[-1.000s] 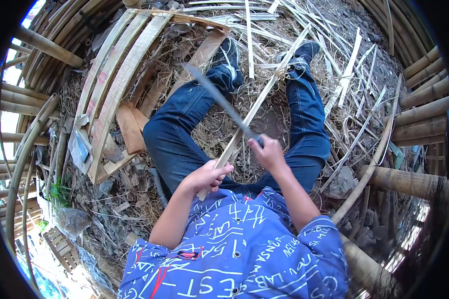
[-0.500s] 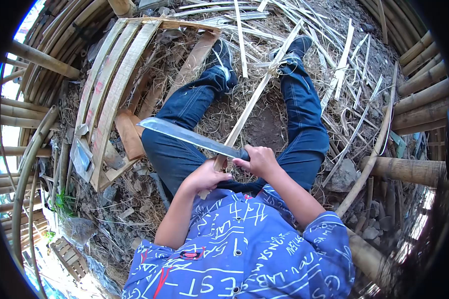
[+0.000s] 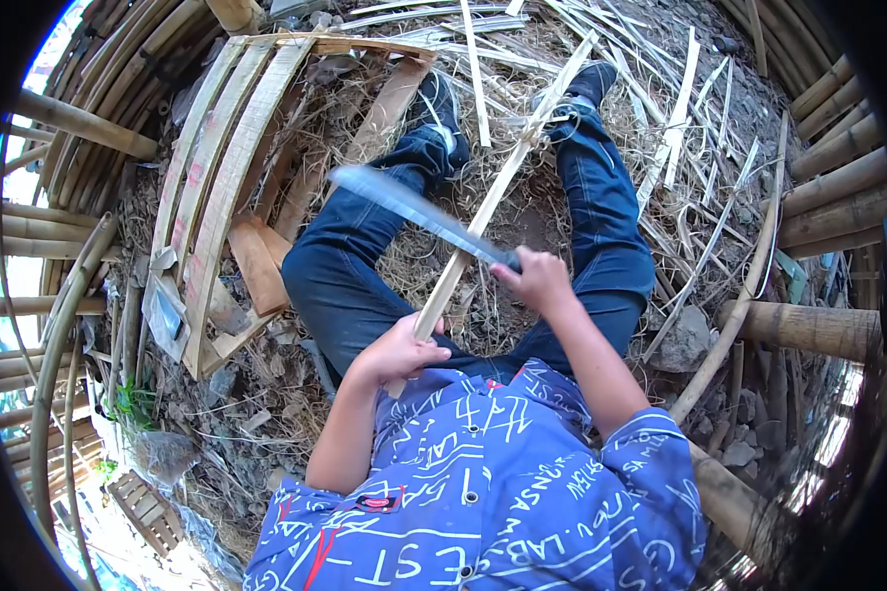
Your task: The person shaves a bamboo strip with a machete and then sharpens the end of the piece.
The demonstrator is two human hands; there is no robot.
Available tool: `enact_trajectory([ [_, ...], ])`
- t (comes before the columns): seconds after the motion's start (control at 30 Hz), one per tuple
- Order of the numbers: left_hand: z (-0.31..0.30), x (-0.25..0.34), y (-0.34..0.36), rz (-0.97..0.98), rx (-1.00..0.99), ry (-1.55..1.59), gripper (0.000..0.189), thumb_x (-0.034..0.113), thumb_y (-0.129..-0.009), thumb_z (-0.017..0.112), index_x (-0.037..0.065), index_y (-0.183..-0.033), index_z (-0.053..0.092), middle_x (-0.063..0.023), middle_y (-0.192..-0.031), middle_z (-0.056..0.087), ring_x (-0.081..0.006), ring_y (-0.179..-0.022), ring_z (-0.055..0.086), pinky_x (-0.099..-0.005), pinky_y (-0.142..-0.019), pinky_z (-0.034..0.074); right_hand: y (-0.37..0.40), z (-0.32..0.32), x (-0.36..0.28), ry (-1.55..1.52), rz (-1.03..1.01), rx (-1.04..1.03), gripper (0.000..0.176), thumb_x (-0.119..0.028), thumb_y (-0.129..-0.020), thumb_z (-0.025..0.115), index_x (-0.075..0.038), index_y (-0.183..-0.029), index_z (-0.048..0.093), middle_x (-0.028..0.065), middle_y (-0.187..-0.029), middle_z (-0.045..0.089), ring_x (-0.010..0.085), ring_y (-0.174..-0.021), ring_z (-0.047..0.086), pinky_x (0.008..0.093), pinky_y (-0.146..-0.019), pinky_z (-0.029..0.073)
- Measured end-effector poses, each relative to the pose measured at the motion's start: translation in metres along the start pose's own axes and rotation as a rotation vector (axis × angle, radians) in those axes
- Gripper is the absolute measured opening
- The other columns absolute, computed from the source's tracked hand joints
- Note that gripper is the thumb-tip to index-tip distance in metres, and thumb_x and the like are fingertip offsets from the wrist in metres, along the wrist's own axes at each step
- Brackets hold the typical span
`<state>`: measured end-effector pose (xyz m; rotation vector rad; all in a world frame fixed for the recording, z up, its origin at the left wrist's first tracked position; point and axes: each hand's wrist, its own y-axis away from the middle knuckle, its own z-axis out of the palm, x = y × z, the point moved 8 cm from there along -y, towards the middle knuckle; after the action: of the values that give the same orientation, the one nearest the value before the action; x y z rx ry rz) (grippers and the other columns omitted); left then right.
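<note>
My left hand [image 3: 401, 352], near my lap, is closed around the lower end of a long pale bamboo strip [image 3: 498, 189]. The strip slants up and away between my legs, its far part near my right-side shoe. In my right hand [image 3: 539, 282] is the dark handle of a machete [image 3: 419, 214]. The long blade lies across the strip about midway and points to the upper left, slightly blurred towards its tip. Curly shavings [image 3: 532, 130] cling to the strip's far part.
A slatted wooden crate [image 3: 229, 163] lies left of my legs. Several split strips [image 3: 682, 108] are scattered on the ground ahead and right. Bamboo poles [image 3: 808, 330] and stacked bamboo walls enclose both sides. A stone [image 3: 684, 340] sits beside my right knee.
My right hand and the machete have moved forward along the bamboo strip, away from my body. My left hand keeps its hold near my lap, with little shift.
</note>
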<state>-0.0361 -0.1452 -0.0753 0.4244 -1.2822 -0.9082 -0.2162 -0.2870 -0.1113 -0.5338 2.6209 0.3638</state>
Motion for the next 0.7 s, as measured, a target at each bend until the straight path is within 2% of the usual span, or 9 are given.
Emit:
enact_trajectory([
  [0.03, 0.001, -0.002, 0.001, 0.000, 0.000, -0.004, 0.034, 0.002, -0.082, 0.070, 0.008, -0.102, 0.044, 0.0068, -0.060, 0.042, -0.0028, -0.045, 0.040, -0.0220, -0.038, 0.031, -0.004, 0.000, 0.017, -0.022, 0.093, 0.016, 0.065, -0.070, -0.081, 0.054, -0.005, -0.078, 0.061, 0.0196, -0.068, 0.065, 0.0403, -0.069, 0.066, 0.0512, -0.062, 0.051],
  [0.1, 0.003, -0.006, -0.001, 0.016, 0.039, -0.027, 0.036, 0.001, -0.081, 0.071, 0.008, -0.103, 0.044, 0.0067, -0.061, 0.043, -0.0025, -0.047, 0.040, -0.0213, -0.039, 0.032, -0.009, -0.004, 0.016, 0.013, 0.024, 0.029, 0.066, -0.070, -0.082, 0.053, -0.004, -0.079, 0.061, 0.0201, -0.068, 0.065, 0.0412, -0.070, 0.066, 0.0519, -0.064, 0.051],
  [0.3, -0.005, -0.003, 0.000, 0.041, -0.046, 0.100, 0.034, 0.000, -0.082, 0.070, 0.010, -0.101, 0.044, 0.0087, -0.062, 0.037, -0.0013, -0.048, 0.036, -0.0209, -0.039, 0.030, -0.014, -0.014, 0.007, 0.093, -0.039, 0.068, 0.067, -0.069, -0.083, 0.053, -0.003, -0.078, 0.059, 0.0215, -0.068, 0.065, 0.0407, -0.066, 0.065, 0.0502, -0.061, 0.051],
  [0.4, -0.006, -0.002, 0.007, -0.068, -0.047, 0.110, 0.033, 0.004, -0.085, 0.069, 0.012, -0.101, 0.041, 0.0087, -0.067, 0.037, 0.0000, -0.047, 0.033, -0.0186, -0.039, 0.024, -0.007, -0.021, -0.003, 0.035, -0.049, 0.068, 0.066, -0.068, -0.084, 0.053, -0.003, -0.077, 0.059, 0.0218, -0.067, 0.064, 0.0410, -0.066, 0.065, 0.0508, -0.060, 0.051],
  [0.47, -0.006, -0.006, 0.009, -0.127, -0.035, 0.201, 0.022, 0.019, -0.094, 0.062, 0.012, -0.099, 0.042, 0.0067, -0.070, 0.038, 0.0006, -0.046, 0.030, -0.0170, -0.037, 0.022, -0.001, -0.019, -0.002, -0.019, -0.038, 0.081, 0.065, -0.068, -0.083, 0.054, -0.003, -0.076, 0.058, 0.0219, -0.066, 0.063, 0.0416, -0.065, 0.065, 0.0512, -0.060, 0.051],
  [0.5, -0.005, -0.007, 0.006, -0.130, -0.042, 0.194, 0.022, 0.019, -0.094, 0.062, 0.012, -0.099, 0.042, 0.0067, -0.070, 0.038, 0.0006, -0.046, 0.030, -0.0170, -0.037, 0.022, 0.006, -0.016, -0.001, -0.018, -0.028, 0.086, 0.065, -0.068, -0.083, 0.054, -0.003, -0.076, 0.058, 0.0219, -0.066, 0.063, 0.0416, -0.065, 0.065, 0.0512, -0.060, 0.051],
  [0.57, -0.006, -0.008, -0.002, -0.106, -0.032, 0.364, 0.023, 0.034, -0.100, 0.049, 0.013, -0.096, 0.042, 0.0044, -0.071, 0.038, 0.0006, -0.045, 0.026, -0.0160, -0.035, 0.021, 0.018, -0.008, -0.012, -0.103, -0.079, 0.063, 0.063, -0.067, -0.083, 0.055, -0.004, -0.075, 0.057, 0.0219, -0.065, 0.063, 0.0417, -0.064, 0.064, 0.0512, -0.059, 0.051],
  [0.6, -0.005, -0.011, -0.007, -0.123, -0.035, 0.320, 0.030, 0.041, -0.103, 0.039, 0.012, -0.095, 0.042, 0.0031, -0.069, 0.037, -0.0004, -0.044, 0.025, -0.0164, -0.035, 0.022, 0.024, -0.006, -0.021, -0.066, -0.103, 0.002, 0.062, -0.067, -0.082, 0.056, -0.006, -0.074, 0.057, 0.0210, -0.063, 0.062, 0.0411, -0.063, 0.064, 0.0509, -0.059, 0.051],
  [0.7, -0.007, -0.021, -0.006, -0.146, 0.026, 0.270, 0.030, 0.041, -0.103, 0.038, 0.012, -0.095, 0.042, 0.0038, -0.068, 0.036, -0.0009, -0.044, 0.024, -0.0170, -0.035, 0.021, 0.032, -0.003, -0.037, -0.046, -0.197, -0.014, 0.061, -0.068, -0.081, 0.057, -0.007, -0.073, 0.057, 0.0177, -0.061, 0.062, 0.0378, -0.061, 0.065, 0.0482, -0.056, 0.051],
])
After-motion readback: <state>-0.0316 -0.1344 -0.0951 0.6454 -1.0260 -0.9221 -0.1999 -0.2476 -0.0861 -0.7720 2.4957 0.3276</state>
